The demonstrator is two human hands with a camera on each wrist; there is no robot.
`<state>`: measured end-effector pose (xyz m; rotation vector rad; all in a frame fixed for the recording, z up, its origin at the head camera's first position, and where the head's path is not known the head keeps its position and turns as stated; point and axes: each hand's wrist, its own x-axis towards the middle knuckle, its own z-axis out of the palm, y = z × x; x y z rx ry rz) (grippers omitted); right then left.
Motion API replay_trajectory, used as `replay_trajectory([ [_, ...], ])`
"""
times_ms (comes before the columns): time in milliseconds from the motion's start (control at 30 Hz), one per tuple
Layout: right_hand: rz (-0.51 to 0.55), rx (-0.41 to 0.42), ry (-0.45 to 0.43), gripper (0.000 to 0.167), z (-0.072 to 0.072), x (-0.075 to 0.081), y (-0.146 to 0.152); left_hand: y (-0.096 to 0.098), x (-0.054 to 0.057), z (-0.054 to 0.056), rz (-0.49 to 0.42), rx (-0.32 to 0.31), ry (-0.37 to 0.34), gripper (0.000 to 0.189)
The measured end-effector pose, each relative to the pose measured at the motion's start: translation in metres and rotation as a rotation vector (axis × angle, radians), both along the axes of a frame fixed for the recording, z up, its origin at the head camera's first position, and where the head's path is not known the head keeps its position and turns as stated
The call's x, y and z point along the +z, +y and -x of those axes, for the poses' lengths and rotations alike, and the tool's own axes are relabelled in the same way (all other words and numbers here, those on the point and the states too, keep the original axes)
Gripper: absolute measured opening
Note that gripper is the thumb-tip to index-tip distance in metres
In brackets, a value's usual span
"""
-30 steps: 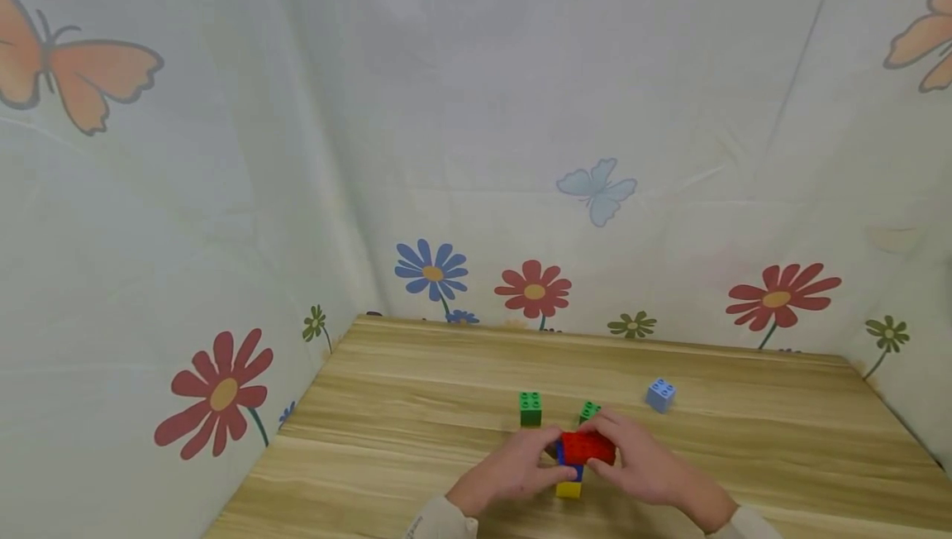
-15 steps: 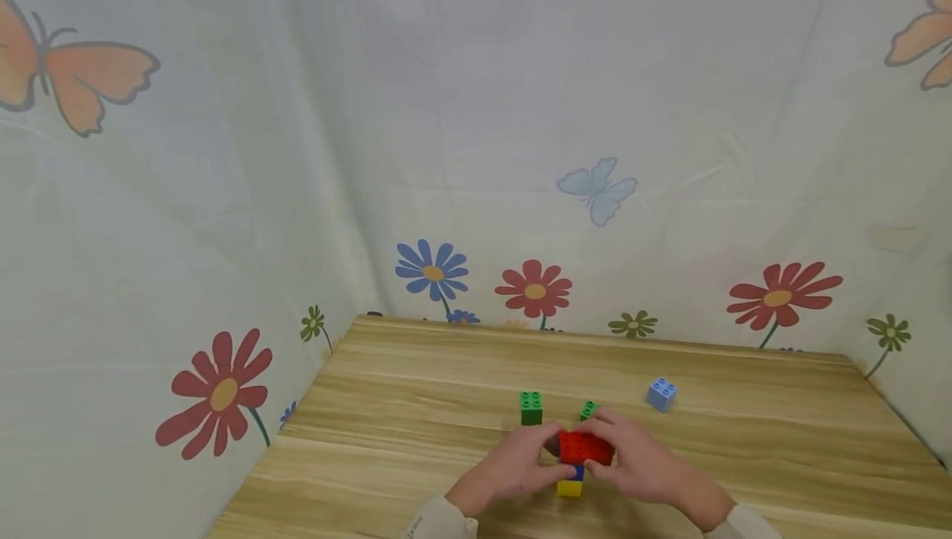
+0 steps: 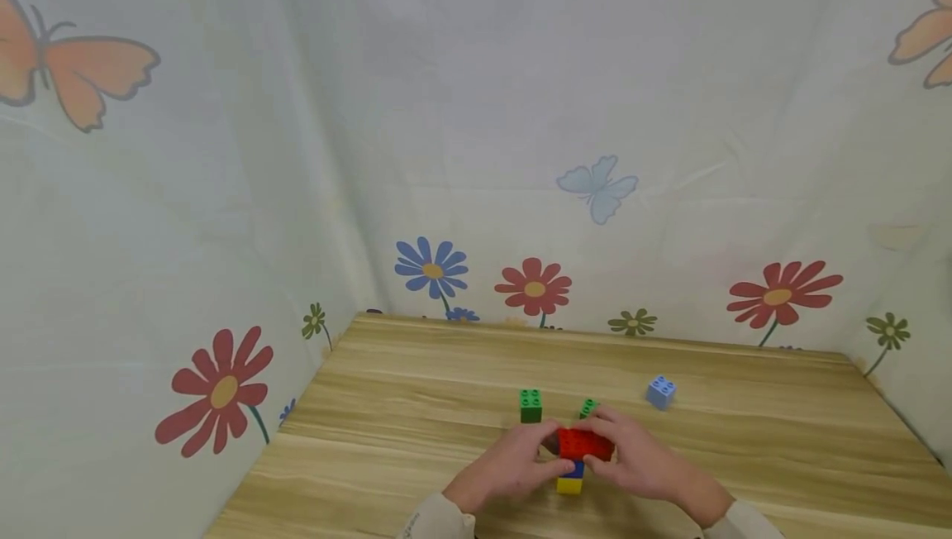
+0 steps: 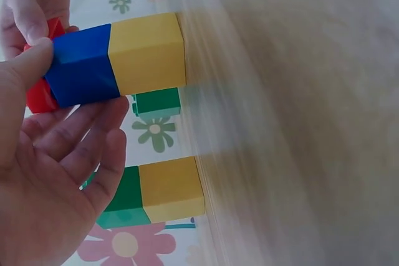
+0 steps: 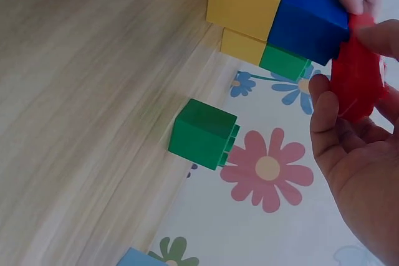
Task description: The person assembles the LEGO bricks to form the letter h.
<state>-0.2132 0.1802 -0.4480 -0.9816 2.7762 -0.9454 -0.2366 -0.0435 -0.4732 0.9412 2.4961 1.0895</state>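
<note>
Red brick (image 3: pixel 587 445) held atop a stack (image 4: pixel 114 60)
The left hand (image 3: pixel 519 462) pinches the stack around its blue brick (image 4: pixel 81 70), presumably to steady it; the right hand (image 3: pixel 645 458) grips the red brick's overhanging end. Beyond, one green brick (image 3: pixel 530 407) stands left, another green brick (image 3: pixel 588 408) right; farther right, a light-blue brick (image 3: pixel 660 393).

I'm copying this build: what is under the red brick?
A blue block is directly under one end of the red brick, with a yellow block under that. Any studs between them are covered.
</note>
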Motion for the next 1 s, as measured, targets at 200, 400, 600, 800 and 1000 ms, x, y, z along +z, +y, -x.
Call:
replay_trajectory([
  [200,-0.015,0.001,-0.006,0.038,-0.0001,0.0038,0.0000,-0.0005,-0.0001,0.0007,0.014,0.010,-0.004,0.028],
  [400,-0.029,0.007,0.026,0.038,0.0008,0.0044,0.0003,-0.0006,0.0010,0.0007,0.022,0.010,-0.001,0.027],
  [600,-0.053,0.013,0.053,0.038,0.0014,0.0038,0.0002,-0.0012,0.0003,0.0018,0.012,0.000,-0.017,0.028],
  [800,-0.069,0.018,0.055,0.037,0.0009,0.0062,-0.0002,-0.0012,-0.0005,0.0026,0.010,-0.010,-0.011,0.027],
  [1000,-0.074,0.015,0.048,0.036,0.0000,0.0054,0.0001,-0.0010,0.0005,0.0014,0.011,-0.007,-0.006,0.028],
])
